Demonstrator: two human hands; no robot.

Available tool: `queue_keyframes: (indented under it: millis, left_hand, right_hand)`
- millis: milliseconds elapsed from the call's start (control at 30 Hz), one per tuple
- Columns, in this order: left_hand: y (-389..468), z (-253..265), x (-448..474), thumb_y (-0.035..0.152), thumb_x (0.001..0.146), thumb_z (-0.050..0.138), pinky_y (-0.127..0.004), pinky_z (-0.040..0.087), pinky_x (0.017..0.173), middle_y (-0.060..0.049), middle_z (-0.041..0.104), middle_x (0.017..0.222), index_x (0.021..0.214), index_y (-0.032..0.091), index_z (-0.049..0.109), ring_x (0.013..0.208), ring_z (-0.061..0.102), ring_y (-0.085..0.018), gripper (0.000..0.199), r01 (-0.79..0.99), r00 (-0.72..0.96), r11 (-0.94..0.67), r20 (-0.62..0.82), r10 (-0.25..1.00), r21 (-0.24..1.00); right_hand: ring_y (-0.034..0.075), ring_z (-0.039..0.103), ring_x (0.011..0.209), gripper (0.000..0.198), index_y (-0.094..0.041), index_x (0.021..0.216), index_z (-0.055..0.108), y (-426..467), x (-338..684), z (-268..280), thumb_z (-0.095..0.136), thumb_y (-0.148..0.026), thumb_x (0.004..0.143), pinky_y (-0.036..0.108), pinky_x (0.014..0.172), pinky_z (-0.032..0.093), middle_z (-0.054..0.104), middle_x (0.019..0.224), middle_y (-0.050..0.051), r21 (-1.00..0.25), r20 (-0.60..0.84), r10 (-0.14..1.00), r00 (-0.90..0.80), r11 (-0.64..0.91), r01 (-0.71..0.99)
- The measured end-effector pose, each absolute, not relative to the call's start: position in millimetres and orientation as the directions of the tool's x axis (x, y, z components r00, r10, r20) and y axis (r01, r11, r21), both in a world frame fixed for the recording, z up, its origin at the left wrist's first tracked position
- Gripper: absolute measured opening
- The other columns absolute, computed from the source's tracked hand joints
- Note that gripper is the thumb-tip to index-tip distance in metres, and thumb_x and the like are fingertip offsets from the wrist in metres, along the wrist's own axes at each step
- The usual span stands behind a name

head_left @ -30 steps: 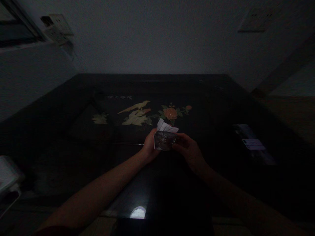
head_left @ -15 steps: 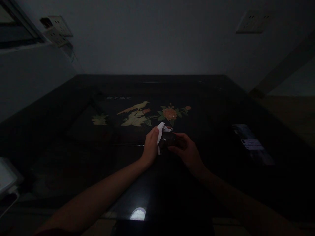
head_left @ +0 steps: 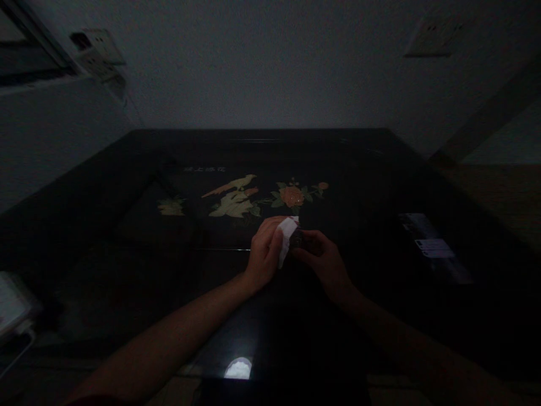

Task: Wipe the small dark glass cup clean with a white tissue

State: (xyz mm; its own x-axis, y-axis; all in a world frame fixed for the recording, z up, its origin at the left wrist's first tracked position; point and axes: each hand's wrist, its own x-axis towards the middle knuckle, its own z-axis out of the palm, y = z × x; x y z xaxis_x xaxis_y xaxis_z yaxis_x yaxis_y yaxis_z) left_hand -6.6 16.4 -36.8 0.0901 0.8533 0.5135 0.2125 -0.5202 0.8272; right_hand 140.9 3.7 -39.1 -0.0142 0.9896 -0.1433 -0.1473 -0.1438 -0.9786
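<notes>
In the dim head view, my left hand [head_left: 266, 248] is closed on a white tissue [head_left: 287, 230], its thumb pressing the paper. The tissue wraps over the near side of a small dark, glossy object [head_left: 297, 239], perhaps glass; its exact kind is too dark to make out. My right hand [head_left: 319, 254] grips the other end of that object between thumb and fingers. Both hands are just above the dark glossy table [head_left: 169, 293], below a picture of a bird [head_left: 236, 183] and a flower [head_left: 291, 196] on its surface.
To the right on the table lies a dark, shiny flat item with a pale label [head_left: 433, 248]. A white box-like thing with a cord [head_left: 14, 301] is at the left edge. Wall sockets [head_left: 103, 48] are at the upper left, more [head_left: 435, 36] at the upper right.
My left hand has moved slightly right, and the tissue now covers more of the dark object. My right hand has barely shifted.
</notes>
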Motion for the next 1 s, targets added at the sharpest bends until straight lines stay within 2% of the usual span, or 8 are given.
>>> queue_keyframes:
  millis: [100, 233, 400, 533, 633, 733, 900, 1000]
  left_hand:
    - [16.4, -35.7, -4.3, 0.05, 0.095, 0.036, -0.033, 0.046, 0.087, -0.011, 0.069, 0.108, 0.103, 0.015, 0.068, 0.097, 0.063, -0.023, 0.047, 0.032, 0.006, -0.306, 0.306, 0.952, 0.951]
    - [21.7, -35.8, -2.0, 0.054, 0.088, 0.046, -0.03, 0.049, 0.077, -0.008, 0.073, 0.097, 0.097, 0.014, 0.07, 0.086, 0.066, -0.022, 0.047, -0.18, -0.021, -0.095, 0.093, 0.995, 0.979]
    - [30.5, -39.1, 1.5, 0.04, 0.083, 0.051, -0.029, 0.051, 0.08, -0.006, 0.074, 0.095, 0.094, 0.016, 0.07, 0.09, 0.068, -0.022, 0.033, -0.416, 0.038, 0.125, -0.12, 0.992, 0.901]
    - [33.9, -40.1, 4.8, 0.038, 0.076, 0.059, -0.031, 0.053, 0.078, -0.006, 0.075, 0.087, 0.089, 0.015, 0.069, 0.087, 0.069, -0.023, 0.029, -0.563, 0.1, 0.243, -0.227, 0.969, 0.79]
    - [34.5, -39.0, 6.2, 0.039, 0.076, 0.058, -0.031, 0.054, 0.076, -0.006, 0.075, 0.085, 0.086, 0.014, 0.069, 0.085, 0.07, -0.023, 0.028, -0.581, 0.116, 0.273, -0.254, 0.96, 0.767]
    - [34.1, -38.7, 6.3, 0.037, 0.078, 0.056, -0.032, 0.055, 0.077, -0.007, 0.075, 0.088, 0.087, 0.015, 0.068, 0.086, 0.07, -0.022, 0.027, -0.554, 0.066, 0.242, -0.248, 0.967, 0.797]
    - [30.8, -42.1, 2.7, 0.045, 0.085, 0.052, -0.032, 0.051, 0.084, -0.007, 0.074, 0.098, 0.095, 0.015, 0.068, 0.093, 0.068, -0.022, 0.035, -0.394, -0.024, 0.074, -0.09, 0.996, 0.916]
    - [25.8, -40.7, 0.1, 0.053, 0.089, 0.045, -0.031, 0.051, 0.082, -0.008, 0.072, 0.099, 0.099, 0.015, 0.068, 0.09, 0.067, -0.022, 0.045, -0.247, -0.023, -0.034, 0.029, 0.999, 0.968]
  right_hand:
    - [0.021, 0.069, 0.087, 0.041, -0.022, 0.089, 0.066, 3.7, 140.6, -39.0, 0.085, -0.03, 0.053, 0.036, 0.08, 0.054, 0.074, 0.09, 0.002, -0.973, -0.157, 0.987, -0.026, -0.159, -0.168]
    - [0.021, 0.069, 0.088, 0.043, -0.023, 0.089, 0.067, 4.1, 140.8, -38.9, 0.086, -0.03, 0.051, 0.036, 0.081, 0.054, 0.075, 0.09, 0.001, -0.968, -0.172, 0.985, -0.015, -0.172, -0.185]
    - [0.022, 0.069, 0.089, 0.043, -0.022, 0.09, 0.067, 4.0, 141.8, -40.5, 0.085, -0.033, 0.053, 0.037, 0.082, 0.053, 0.075, 0.091, 0.002, -0.969, -0.161, 0.987, -0.024, -0.162, -0.185]
    - [0.023, 0.068, 0.091, 0.044, -0.023, 0.093, 0.066, 3.2, 142.0, -43.5, 0.085, -0.036, 0.056, 0.038, 0.084, 0.053, 0.074, 0.093, 0.003, -0.97, -0.135, 0.99, -0.042, -0.141, -0.198]
    - [0.023, 0.068, 0.094, 0.044, -0.023, 0.095, 0.065, 2.3, 142.1, -43.9, 0.084, -0.038, 0.059, 0.039, 0.087, 0.053, 0.074, 0.095, 0.003, -0.974, -0.115, 0.991, -0.062, -0.125, -0.188]
    - [0.023, 0.069, 0.095, 0.043, -0.024, 0.096, 0.062, 1.8, 142.4, -42.9, 0.083, -0.036, 0.06, 0.039, 0.086, 0.054, 0.073, 0.097, 0.003, -0.982, -0.089, 0.992, -0.086, -0.101, -0.157]
    - [0.024, 0.07, 0.093, 0.046, -0.025, 0.095, 0.059, 1.7, 141.9, -40.9, 0.084, -0.036, 0.058, 0.038, 0.081, 0.057, 0.073, 0.095, 0.004, -0.986, -0.093, 0.993, -0.072, -0.102, -0.132]
    - [0.024, 0.07, 0.094, 0.048, -0.024, 0.095, 0.057, 1.0, 140.9, -40.0, 0.084, -0.036, 0.057, 0.039, 0.082, 0.057, 0.072, 0.099, 0.005, -0.984, -0.126, 0.99, -0.056, -0.132, -0.12]
